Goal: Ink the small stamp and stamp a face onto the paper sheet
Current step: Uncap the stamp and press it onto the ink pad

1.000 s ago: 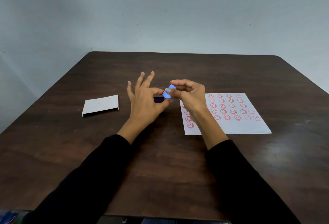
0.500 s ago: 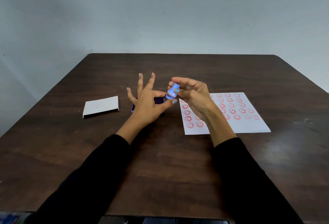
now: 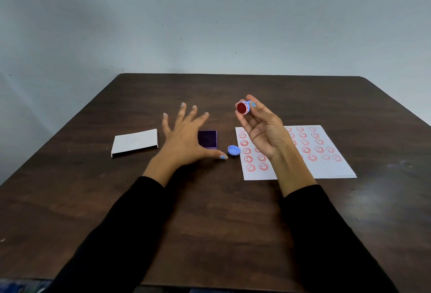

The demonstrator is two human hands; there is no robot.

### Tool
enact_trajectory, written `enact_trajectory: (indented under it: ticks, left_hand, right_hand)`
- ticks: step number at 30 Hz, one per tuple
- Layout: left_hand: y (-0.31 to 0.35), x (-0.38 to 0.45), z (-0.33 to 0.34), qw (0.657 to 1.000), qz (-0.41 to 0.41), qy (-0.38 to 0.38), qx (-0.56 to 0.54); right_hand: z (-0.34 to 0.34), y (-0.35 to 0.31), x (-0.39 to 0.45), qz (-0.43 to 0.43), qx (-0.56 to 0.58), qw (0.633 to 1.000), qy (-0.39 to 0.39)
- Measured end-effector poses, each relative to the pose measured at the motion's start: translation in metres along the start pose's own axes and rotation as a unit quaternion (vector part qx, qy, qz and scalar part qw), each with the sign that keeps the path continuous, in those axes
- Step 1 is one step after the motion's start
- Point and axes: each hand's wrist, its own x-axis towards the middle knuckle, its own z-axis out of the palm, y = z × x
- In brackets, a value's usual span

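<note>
My right hand [image 3: 261, 127] holds the small blue stamp [image 3: 243, 107] by its body, lifted above the table with its round red face turned toward me. The stamp's blue cap [image 3: 233, 150] lies on the table between the ink pad and the paper. The dark purple ink pad [image 3: 207, 139] sits open just right of my left hand [image 3: 184, 139], which hovers flat with fingers spread and holds nothing; its thumb tip is close to the cap. The white paper sheet [image 3: 326, 169], covered with several red smiley faces, lies to the right, partly under my right wrist.
A white cardboard sleeve [image 3: 135, 142] lies on the dark wooden table [image 3: 210, 222] to the left of my left hand. A grey wall rises behind the table's far edge.
The two hands, joined at the stamp before, have parted. The cap now lies on the table, my left hand spread open, and my right hand rose and turned the stamp's red face toward me.
</note>
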Motion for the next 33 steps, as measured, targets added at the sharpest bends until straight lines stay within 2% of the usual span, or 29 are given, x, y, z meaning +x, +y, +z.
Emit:
enact_trajectory:
  ticks: [2,5,9,16,24,27,29,33]
  left_hand:
    - [-0.018,0.002,-0.011,0.999,-0.043,-0.019,0.007]
    - [-0.038,0.001,-0.022,0.992,-0.084,-0.082,-0.047]
    - [-0.045,0.000,-0.025,0.987,-0.076,-0.098,-0.103]
    - [-0.032,-0.002,-0.027,0.986,-0.043,-0.107,-0.119]
    - [-0.029,-0.004,-0.038,0.973,-0.037,-0.158,-0.161]
    - [-0.030,-0.003,-0.039,0.970,-0.043,-0.174,-0.166]
    - [-0.031,-0.003,-0.039,0.968,-0.048,-0.181,-0.167]
    - [-0.032,-0.006,-0.041,0.969,-0.039,-0.172,-0.170]
  right_hand:
    - [0.001,0.000,-0.001,0.007,0.043,0.999,0.005]
    - [0.004,0.001,-0.004,0.026,0.095,0.995,-0.001]
    - [0.007,0.004,-0.007,0.042,0.112,0.993,-0.009]
    - [0.015,0.011,-0.007,0.054,0.055,0.997,0.006]
    - [0.022,0.018,-0.006,0.076,0.007,0.997,0.003]
    - [0.026,0.026,-0.003,0.025,-0.117,0.993,0.014]
    - [0.030,0.037,-0.003,-0.031,-0.245,0.969,0.023]
    - [0.032,0.055,-0.007,-0.132,-0.498,0.857,0.014]
